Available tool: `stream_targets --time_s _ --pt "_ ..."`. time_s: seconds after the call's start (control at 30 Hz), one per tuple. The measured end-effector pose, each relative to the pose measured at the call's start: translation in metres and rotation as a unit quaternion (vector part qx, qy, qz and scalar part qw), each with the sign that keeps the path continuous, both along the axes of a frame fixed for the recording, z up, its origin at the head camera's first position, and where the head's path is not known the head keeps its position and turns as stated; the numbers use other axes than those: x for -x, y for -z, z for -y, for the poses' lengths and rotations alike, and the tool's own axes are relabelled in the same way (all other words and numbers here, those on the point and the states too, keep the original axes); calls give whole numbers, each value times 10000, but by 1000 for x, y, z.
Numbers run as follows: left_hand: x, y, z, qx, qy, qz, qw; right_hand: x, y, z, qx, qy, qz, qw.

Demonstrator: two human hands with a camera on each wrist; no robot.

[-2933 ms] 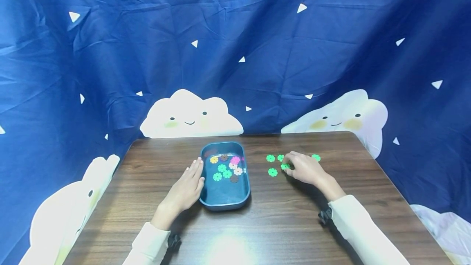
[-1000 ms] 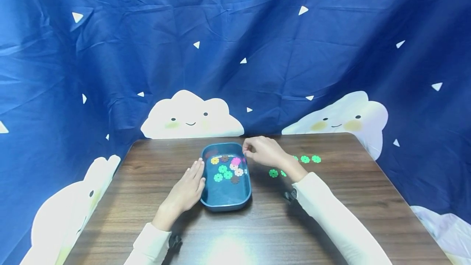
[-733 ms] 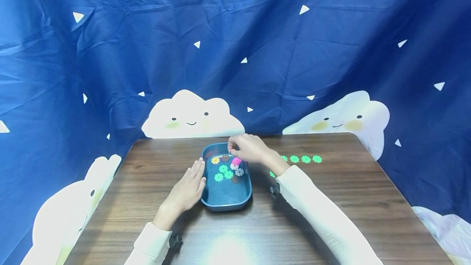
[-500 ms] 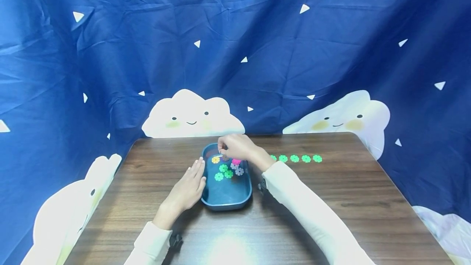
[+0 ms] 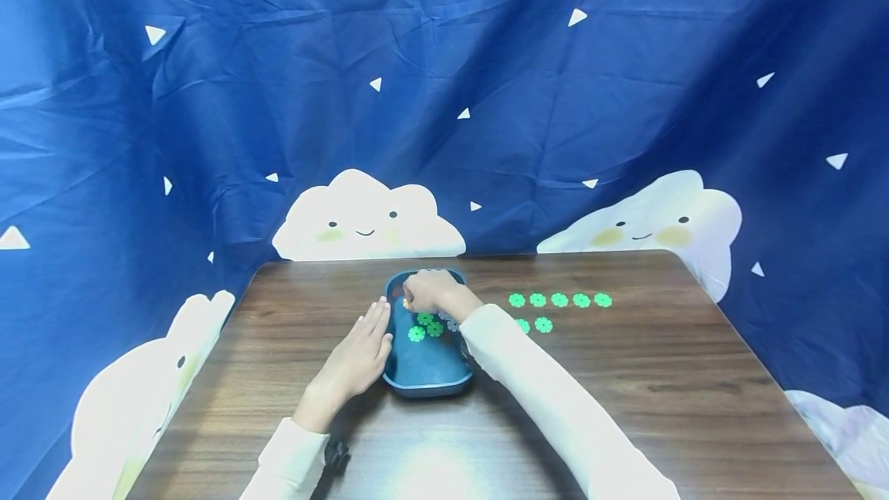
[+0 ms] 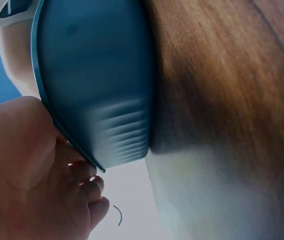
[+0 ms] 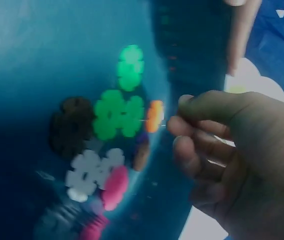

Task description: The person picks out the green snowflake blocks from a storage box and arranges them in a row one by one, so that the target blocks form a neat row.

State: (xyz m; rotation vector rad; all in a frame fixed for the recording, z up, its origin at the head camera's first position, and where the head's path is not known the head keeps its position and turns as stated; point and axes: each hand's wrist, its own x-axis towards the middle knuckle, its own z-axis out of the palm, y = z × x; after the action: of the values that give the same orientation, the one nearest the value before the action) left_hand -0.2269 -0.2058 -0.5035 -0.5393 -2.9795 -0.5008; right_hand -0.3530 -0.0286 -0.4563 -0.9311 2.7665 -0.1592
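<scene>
My left hand (image 5: 357,346) rests with straight fingers along the left wall of a blue plastic box (image 5: 427,390); the left wrist view has its palm beside the box's outer side (image 6: 92,75). My right hand (image 5: 432,292) is inside the far part of the box. In the right wrist view its fingers are loosely bent, thumb near the index fingertip, nothing seen between them. Just beside those fingertips is an orange flower-shaped disc (image 7: 155,116). Green discs (image 7: 130,67), a brown disc (image 7: 72,127), white discs (image 7: 84,172) and a pink disc (image 7: 116,187) lie around it.
On the wooden table (image 5: 667,361), right of the box, several green discs (image 5: 559,300) form a row. Two more lie nearer, one green disc (image 5: 544,325) in full and one partly behind the right sleeve (image 5: 542,384). A blue curtain (image 5: 444,99) hangs behind.
My right hand has gone left from the green discs on the table, over the box's right rim and down to the orange disc. My left hand has stayed at the box.
</scene>
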Motion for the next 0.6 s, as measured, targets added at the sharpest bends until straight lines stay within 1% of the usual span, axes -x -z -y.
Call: stream_targets --time_s 0.07,0.23,0.47,0.6 --pt "1 0 0 47 -27 55 10000 1 3 1 -173 132 55 9997" --pt "1 -1 -1 10 -98 158 9998 0 6 -1 -416 353 -7 9985" --pt "1 -2 0 -26 -132 277 9995 -1 7 -2 -915 383 18 9951" --pt "1 0 0 -38 -146 287 9995 -2 7 -2 -1033 381 -7 9939"
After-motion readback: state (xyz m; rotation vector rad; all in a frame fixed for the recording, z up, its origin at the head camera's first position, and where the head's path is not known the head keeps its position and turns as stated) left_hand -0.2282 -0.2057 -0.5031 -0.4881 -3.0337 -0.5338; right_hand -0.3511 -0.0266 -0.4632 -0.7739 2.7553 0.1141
